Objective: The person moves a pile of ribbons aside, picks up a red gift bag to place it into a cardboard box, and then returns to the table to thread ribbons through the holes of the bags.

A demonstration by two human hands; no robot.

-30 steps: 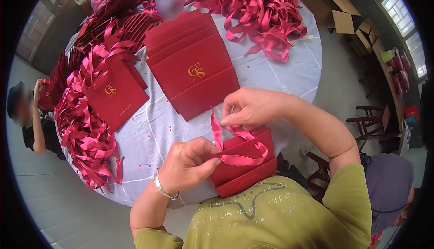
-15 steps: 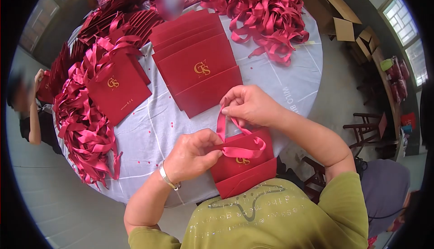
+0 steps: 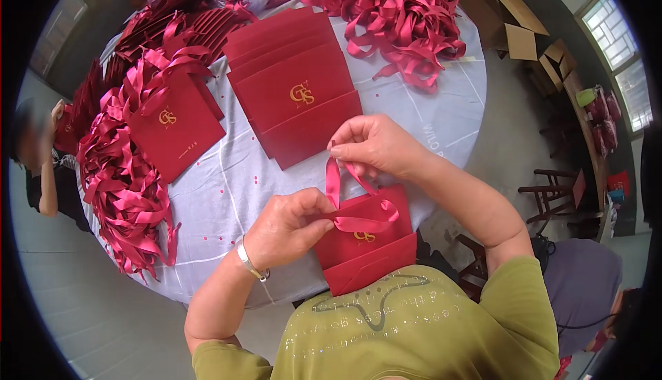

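Note:
A red bag (image 3: 369,259) with gold lettering lies against my shirt at the table edge. My left hand (image 3: 293,225) pinches a pink ribbon (image 3: 365,223) beside the bag's upper left part. Above the bag, my right hand (image 3: 372,147) pinches a raised length of the same ribbon between thumb and fingers. A loop of ribbon hangs across the bag's front. Just beyond my hands lies a stack of flat red bags (image 3: 293,94).
Ribbon heaps lie at the table's far right (image 3: 393,14) and left (image 3: 124,187). More red bags (image 3: 179,128) are at left. Another person (image 3: 45,173) is at the far left. Cardboard boxes (image 3: 520,42) and a wooden stool (image 3: 552,190) are on the right.
My right hand has risen slightly, still pinching the ribbon. The ribbon loop across the bag's front has shifted a little. The whole view has moved slightly.

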